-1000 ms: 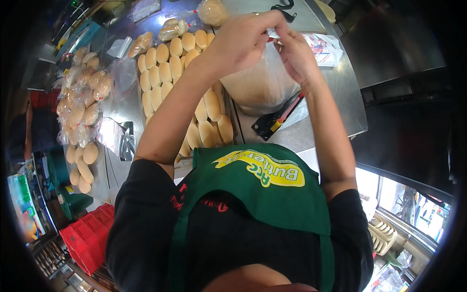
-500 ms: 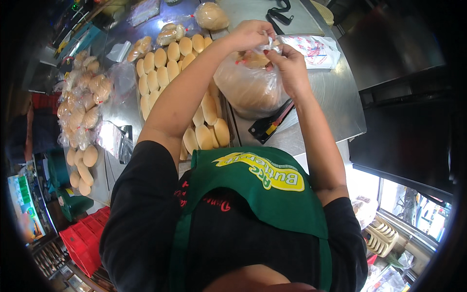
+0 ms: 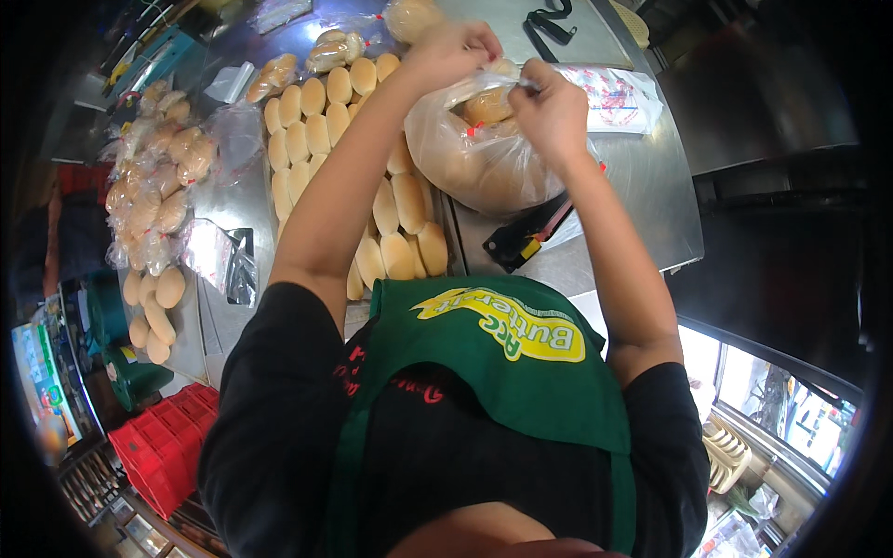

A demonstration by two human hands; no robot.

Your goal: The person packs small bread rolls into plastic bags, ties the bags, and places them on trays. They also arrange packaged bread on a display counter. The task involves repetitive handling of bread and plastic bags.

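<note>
A large clear plastic bag [image 3: 437, 163] stands on the steel table in front of me, filled with bread in smaller bags with red ties. Its mouth is spread, and a bun [image 3: 490, 107] shows inside. My right hand [image 3: 551, 112] pinches the rim on the right side. Over the far left of the mouth is my left hand [image 3: 454, 54], fingers bent and smeared by motion; whether it grips the plastic cannot be made out. To the left, a tray of long buns [image 3: 316, 135] lies in rows, partly behind my left forearm.
Bagged buns [image 3: 153, 195] are heaped at the far left, with loose buns [image 3: 158, 321] nearer me. A black tool with a yellow patch [image 3: 516, 240] lies beside the bag. Behind are a printed plastic packet [image 3: 619, 98] and a black strap [image 3: 549, 26]. Red crates [image 3: 167, 446] stand lower left.
My hands have moved apart from the gathered top of the bag, and its mouth is now wider. The buns inside show more clearly. My left hand has shifted left and away.
</note>
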